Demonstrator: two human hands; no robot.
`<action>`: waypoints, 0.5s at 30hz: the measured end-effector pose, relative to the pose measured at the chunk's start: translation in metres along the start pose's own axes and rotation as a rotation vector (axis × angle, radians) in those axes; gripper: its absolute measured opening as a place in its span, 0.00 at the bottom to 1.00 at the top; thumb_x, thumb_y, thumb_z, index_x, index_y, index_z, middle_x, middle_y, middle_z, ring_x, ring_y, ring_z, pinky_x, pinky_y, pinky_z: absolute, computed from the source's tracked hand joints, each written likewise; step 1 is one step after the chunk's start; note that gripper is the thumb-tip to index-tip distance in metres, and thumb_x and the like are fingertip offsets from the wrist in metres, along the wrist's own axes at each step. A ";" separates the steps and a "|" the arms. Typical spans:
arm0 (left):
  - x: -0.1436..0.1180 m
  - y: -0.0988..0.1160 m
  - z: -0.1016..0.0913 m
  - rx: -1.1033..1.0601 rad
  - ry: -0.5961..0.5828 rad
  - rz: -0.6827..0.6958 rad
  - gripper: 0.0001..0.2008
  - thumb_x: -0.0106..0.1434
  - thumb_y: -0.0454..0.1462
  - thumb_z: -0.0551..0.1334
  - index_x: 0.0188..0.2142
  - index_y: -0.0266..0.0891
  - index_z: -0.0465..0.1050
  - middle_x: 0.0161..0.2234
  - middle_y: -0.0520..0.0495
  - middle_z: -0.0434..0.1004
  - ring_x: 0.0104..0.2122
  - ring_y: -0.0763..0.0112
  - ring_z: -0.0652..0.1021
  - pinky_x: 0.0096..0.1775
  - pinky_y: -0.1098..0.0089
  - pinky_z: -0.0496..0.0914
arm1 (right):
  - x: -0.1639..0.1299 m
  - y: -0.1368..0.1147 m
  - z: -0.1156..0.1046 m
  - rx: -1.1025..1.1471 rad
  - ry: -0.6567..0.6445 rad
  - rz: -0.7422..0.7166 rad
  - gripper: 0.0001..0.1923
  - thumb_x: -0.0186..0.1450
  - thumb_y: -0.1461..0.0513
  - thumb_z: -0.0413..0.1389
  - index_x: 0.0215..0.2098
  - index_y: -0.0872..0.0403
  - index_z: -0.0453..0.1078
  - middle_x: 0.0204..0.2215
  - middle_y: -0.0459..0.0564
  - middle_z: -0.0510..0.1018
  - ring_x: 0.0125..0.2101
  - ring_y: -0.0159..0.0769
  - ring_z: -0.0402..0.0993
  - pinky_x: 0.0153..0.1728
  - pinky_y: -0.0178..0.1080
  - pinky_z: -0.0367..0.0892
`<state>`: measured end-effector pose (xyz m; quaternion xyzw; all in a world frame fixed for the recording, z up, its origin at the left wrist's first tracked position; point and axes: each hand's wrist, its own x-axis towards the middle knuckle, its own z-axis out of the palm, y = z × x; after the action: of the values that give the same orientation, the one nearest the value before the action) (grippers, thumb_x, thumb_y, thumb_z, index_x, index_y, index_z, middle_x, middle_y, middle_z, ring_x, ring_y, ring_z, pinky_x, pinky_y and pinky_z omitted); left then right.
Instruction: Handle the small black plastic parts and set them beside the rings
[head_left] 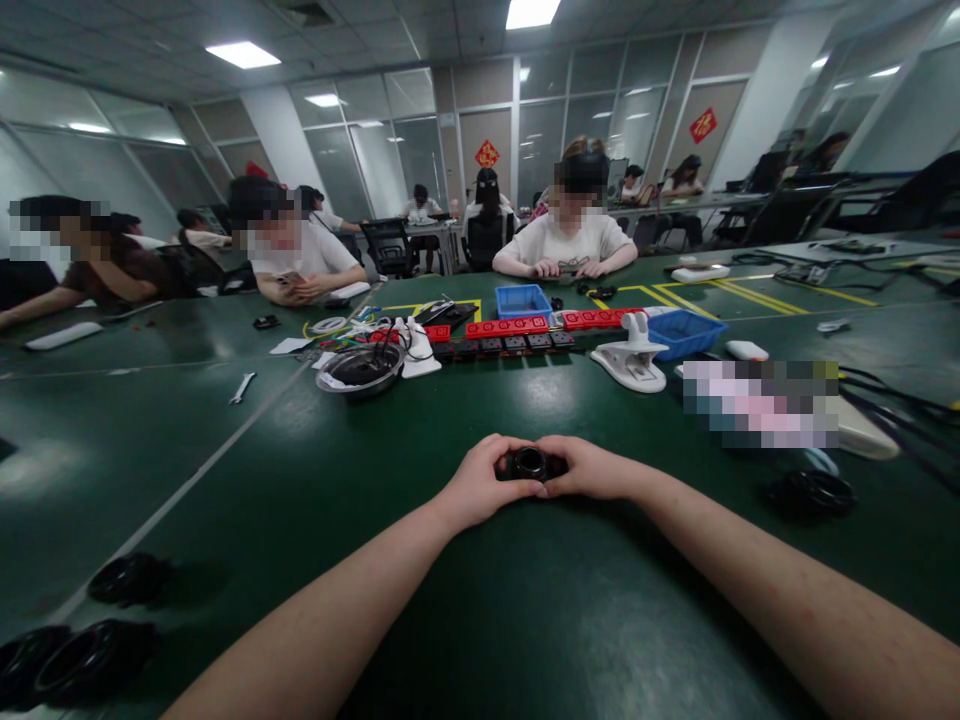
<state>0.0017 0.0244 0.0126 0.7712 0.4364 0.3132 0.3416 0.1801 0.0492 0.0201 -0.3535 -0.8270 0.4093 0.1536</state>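
Small black ring part (pixel 530 463) gripped between both hands at bench centre.
The left hand (pixel 480 488) and right hand (pixel 592 470) are closed on opposite sides, steadying it against the green bench (pixel 300 470); spare black rings (pixel 127 578) lie well apart.

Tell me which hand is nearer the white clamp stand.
Right. The right hand lies below the white clamp stand, slightly left; the left hand is farther left, both gripping the black ring.
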 end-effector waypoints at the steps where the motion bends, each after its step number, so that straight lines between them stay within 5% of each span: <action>1: 0.000 0.000 0.000 -0.001 0.001 -0.003 0.22 0.44 0.42 0.64 0.40 0.40 0.67 0.31 0.50 0.62 0.27 0.75 0.64 0.29 0.74 0.61 | 0.000 0.000 0.000 0.004 -0.002 0.000 0.16 0.48 0.61 0.57 0.35 0.58 0.65 0.29 0.45 0.70 0.29 0.31 0.65 0.30 0.32 0.59; 15: 0.000 0.000 0.000 -0.012 -0.001 -0.002 0.22 0.44 0.43 0.64 0.40 0.41 0.67 0.31 0.50 0.63 0.28 0.74 0.65 0.30 0.73 0.61 | 0.001 0.003 0.001 -0.005 0.001 0.010 0.18 0.48 0.61 0.57 0.37 0.57 0.66 0.30 0.46 0.70 0.31 0.33 0.65 0.31 0.33 0.59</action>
<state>0.0015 0.0243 0.0122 0.7689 0.4352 0.3151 0.3466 0.1802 0.0510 0.0174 -0.3581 -0.8262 0.4079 0.1509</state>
